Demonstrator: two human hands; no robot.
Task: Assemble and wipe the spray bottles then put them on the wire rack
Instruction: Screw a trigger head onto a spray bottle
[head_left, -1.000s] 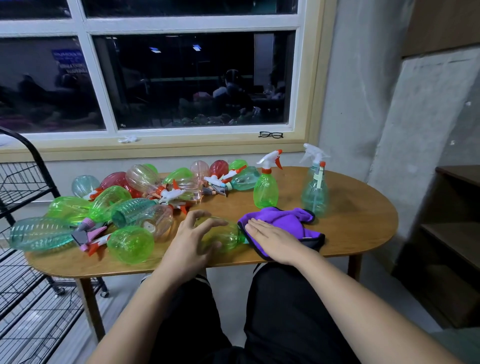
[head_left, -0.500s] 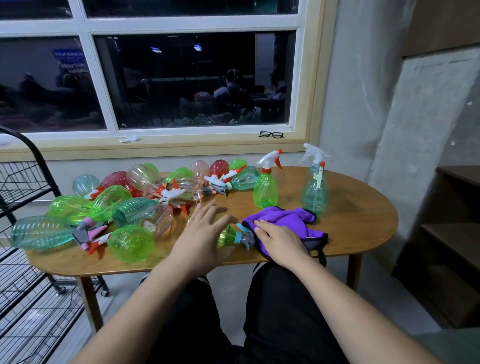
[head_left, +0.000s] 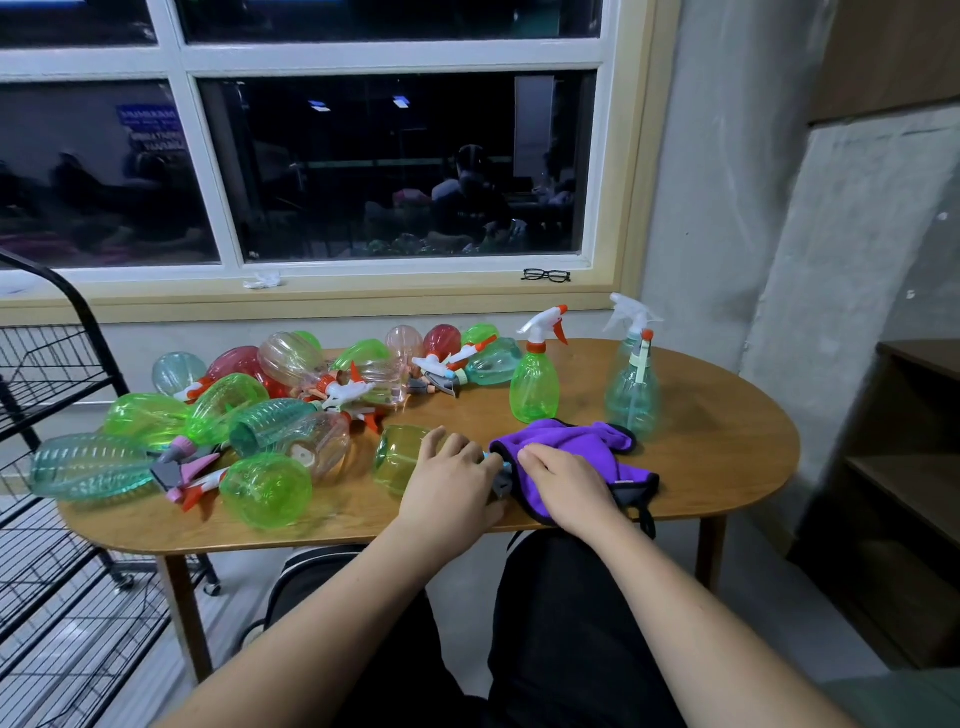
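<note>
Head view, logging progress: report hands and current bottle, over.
Left hand grips yellow-green bottle, lying on table. Right hand holds purple cloth beside its sprayer. Loose bottle pile crowds left; upright green bottle and teal bottle stand behind cloth.

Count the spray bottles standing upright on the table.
2: a green bottle with a white-and-orange trigger behind the purple cloth, and a pale teal bottle to its right. All others seen lie on their sides; the pile could hide more.
</note>
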